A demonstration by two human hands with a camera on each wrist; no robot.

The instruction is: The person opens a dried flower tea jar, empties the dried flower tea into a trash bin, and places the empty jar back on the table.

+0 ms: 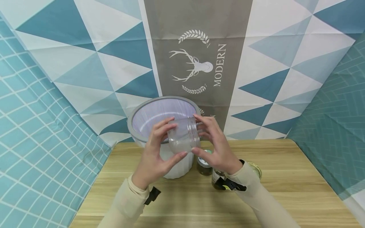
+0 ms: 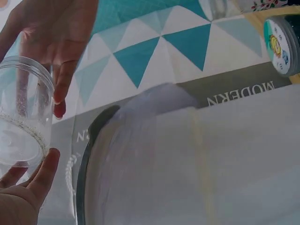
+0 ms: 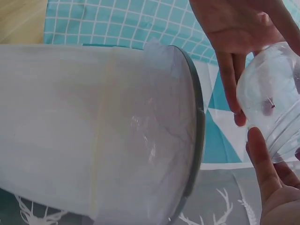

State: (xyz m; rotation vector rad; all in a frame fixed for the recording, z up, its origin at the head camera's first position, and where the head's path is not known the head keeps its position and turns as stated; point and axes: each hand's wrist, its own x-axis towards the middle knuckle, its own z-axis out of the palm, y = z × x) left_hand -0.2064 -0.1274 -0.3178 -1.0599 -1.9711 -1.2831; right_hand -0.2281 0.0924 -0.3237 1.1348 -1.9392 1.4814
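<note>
A clear, lidless plastic jar (image 1: 182, 136) is held on its side between both hands, at the front of the white bin's rim. Its ridged mouth faces right. Small specks cling to the inner wall of the jar (image 2: 21, 126) in the left wrist view. My left hand (image 1: 156, 155) grips the base end, thumb below and fingers above. At the mouth end my right hand (image 1: 218, 144) holds the jar with bent fingers and thumb. Behind and below the jar, the bin (image 1: 178, 167) stands upright with a grey rim and a pale purple bag lining it.
Right of the bin, a dark jar (image 1: 204, 167) with a green-and-white lid stands on the wooden table (image 1: 176, 205). Another dark labelled jar (image 1: 217, 182) is partly hidden by my right wrist, and a gold-rimmed item (image 1: 256, 169) lies beyond it. Patterned cloth (image 1: 268, 72) hangs behind.
</note>
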